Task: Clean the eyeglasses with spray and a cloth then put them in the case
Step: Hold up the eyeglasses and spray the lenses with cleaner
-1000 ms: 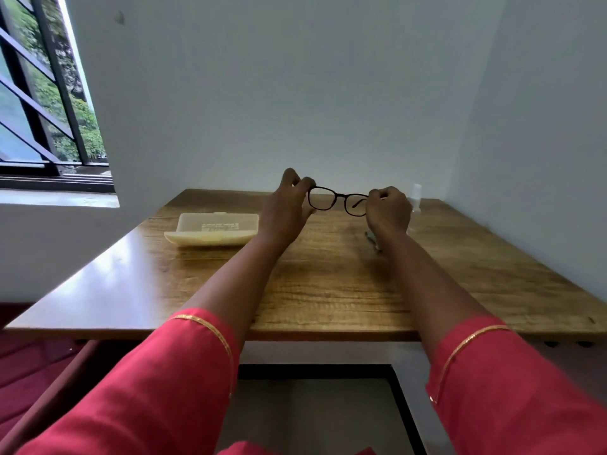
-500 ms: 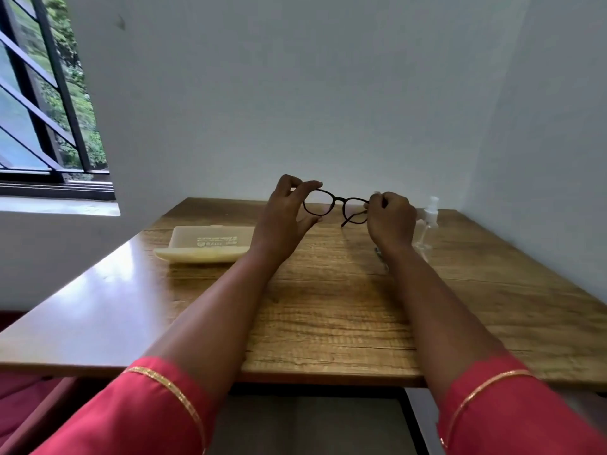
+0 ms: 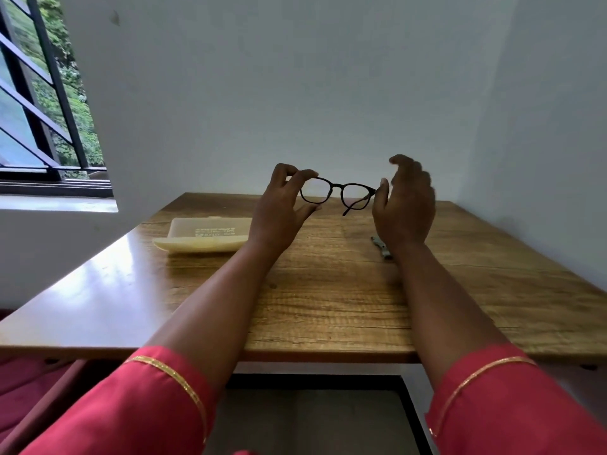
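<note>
Eyeglasses (image 3: 338, 194) raised above surface (image 3: 328, 290), pinched at one corner by left hand (image 3: 279, 208) (presumably for inspection); right hand (image 3: 405, 205) grip relaxed, holding nothing.

1. The eyeglasses (image 3: 338, 193), thin black frame with rounded clear lenses, are up off the table between the two hands, lenses upright and facing away, one temple hanging loose near the right hand (image 3: 405, 205); the left hand (image 3: 279, 205) pinches their left end
2. The case (image 3: 205, 236), pale cream and flat, with small print on top, lies closed just left of the left hand
</note>
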